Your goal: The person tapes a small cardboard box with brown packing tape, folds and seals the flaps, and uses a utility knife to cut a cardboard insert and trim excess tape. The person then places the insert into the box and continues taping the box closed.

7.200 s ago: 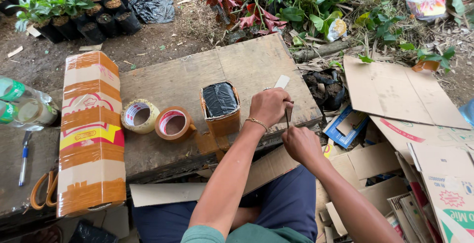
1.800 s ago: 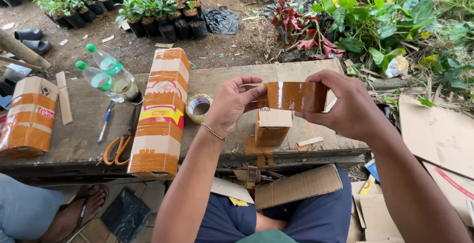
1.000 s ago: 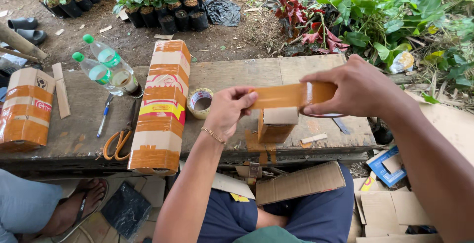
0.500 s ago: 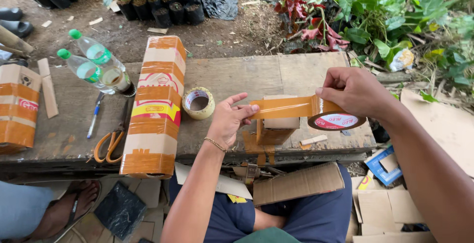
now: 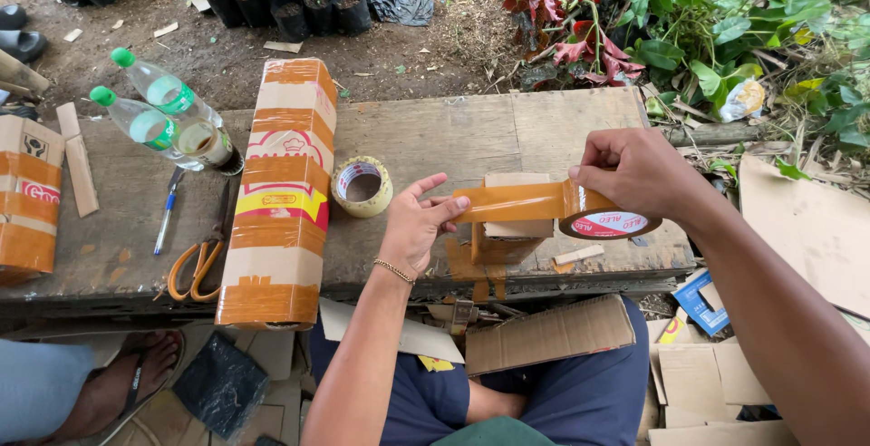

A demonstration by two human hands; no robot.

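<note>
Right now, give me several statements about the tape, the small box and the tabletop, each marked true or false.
1. The right hand holds the brown tape roll. True.
2. The left hand pinches the pulled tape strip. True.
3. The orange scissors lie on the small box. False: they lie on the wooden table, left of the tall taped box.
4. Both plastic bottles stand upright. False: they lie tilted.

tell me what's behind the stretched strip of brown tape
A small cardboard box on the wooden table. The tape strip covers a band across it; its top and lower part show.
</note>
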